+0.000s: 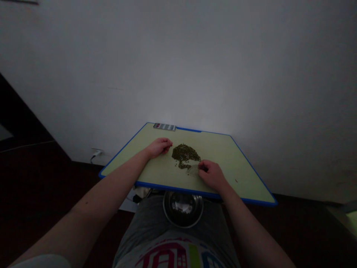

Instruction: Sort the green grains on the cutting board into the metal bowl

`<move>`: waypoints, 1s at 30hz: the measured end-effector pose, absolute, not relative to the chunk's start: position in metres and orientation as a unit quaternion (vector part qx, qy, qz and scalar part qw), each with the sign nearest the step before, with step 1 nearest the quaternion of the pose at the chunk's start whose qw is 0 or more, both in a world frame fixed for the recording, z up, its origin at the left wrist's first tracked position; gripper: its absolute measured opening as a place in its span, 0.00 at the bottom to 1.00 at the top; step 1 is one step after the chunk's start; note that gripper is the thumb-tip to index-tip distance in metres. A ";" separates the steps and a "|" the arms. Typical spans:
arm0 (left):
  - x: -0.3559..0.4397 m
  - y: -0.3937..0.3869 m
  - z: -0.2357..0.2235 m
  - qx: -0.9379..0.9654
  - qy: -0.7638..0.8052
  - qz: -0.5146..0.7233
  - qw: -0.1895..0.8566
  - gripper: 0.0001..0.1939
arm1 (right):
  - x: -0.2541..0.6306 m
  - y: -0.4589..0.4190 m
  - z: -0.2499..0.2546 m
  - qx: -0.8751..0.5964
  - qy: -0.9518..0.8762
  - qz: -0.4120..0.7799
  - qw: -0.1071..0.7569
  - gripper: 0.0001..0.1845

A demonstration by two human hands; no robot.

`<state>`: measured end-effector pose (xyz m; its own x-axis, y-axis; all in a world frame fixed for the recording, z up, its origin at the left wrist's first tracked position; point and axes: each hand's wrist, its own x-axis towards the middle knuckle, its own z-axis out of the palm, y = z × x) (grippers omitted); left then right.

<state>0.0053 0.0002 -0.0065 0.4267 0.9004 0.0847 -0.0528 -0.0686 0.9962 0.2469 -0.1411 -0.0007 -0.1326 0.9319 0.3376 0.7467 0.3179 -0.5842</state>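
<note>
A pile of small dark green grains [184,154] lies on a pale green board with a blue rim [251,175]. My left hand [158,146] rests on the board just left of the pile, its fingers curled loosely toward the grains. My right hand [211,174] sits at the pile's near right edge with its fingers pinched together by some loose grains; what they hold is too small to make out. A steel bowl [183,208] sits in my lap under the board's near edge.
A small striped item [164,126] lies at the board's far edge. A white wall stands close behind the board. A plug and cable [96,153] sit at the wall's base on the left. The floor around is dark.
</note>
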 end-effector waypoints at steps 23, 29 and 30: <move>0.004 0.003 -0.010 0.607 0.340 0.404 0.593 0.08 | 0.250 -0.151 0.005 -0.461 -0.809 0.224 0.287 0.04; 0.004 0.001 -0.007 0.608 0.351 0.403 0.587 0.08 | 0.250 -0.152 0.005 -0.456 -0.810 0.232 0.287 0.05; 0.004 0.001 -0.007 0.609 0.350 0.402 0.587 0.08 | 0.250 -0.152 0.005 -0.455 -0.811 0.232 0.287 0.05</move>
<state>0.0044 0.0011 -0.0069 0.4308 0.8990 0.0784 -0.0466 -0.0646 0.9968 0.2500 -0.1516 0.0047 -0.4219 0.8704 0.2538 0.6042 0.4786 -0.6371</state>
